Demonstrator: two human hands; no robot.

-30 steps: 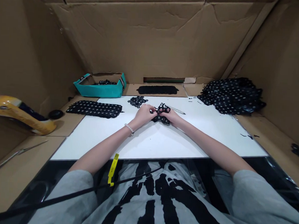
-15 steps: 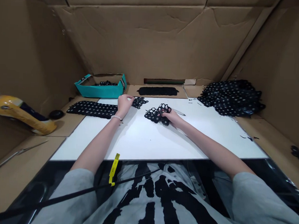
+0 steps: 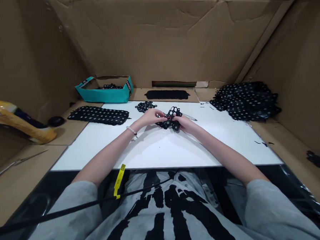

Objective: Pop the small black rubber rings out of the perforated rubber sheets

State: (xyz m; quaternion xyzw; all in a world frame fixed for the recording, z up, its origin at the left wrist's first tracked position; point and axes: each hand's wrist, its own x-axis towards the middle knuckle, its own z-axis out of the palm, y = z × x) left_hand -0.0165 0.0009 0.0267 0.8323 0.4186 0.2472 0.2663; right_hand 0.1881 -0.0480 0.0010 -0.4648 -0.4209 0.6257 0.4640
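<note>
A black perforated piece [image 3: 175, 125] is held over the white board [image 3: 158, 152] between my two hands. My left hand [image 3: 152, 116] pinches its left part, thumb and forefinger together. My right hand [image 3: 183, 122] grips the right side with bent fingers. Loops of the piece stand up above the fingertips. Just behind my left hand lies a small black holed piece [image 3: 145, 106]. A long black holed strip [image 3: 99, 115] rests at the board's left edge. Beside my right hand lies a thin pen-like tool [image 3: 191, 117].
A teal-edged box [image 3: 104, 95] with black pieces stands at the back left, a flat black strip [image 3: 167, 95] at the back middle. A black holed heap [image 3: 245, 101] lies back right. Left are a yellow tool [image 3: 20, 121] and scissors [image 3: 18, 162]. Cardboard walls surround the board.
My left hand has moved right from the small piece at the back to the piece in my right hand, and now grips it too. The view has shifted slightly.
</note>
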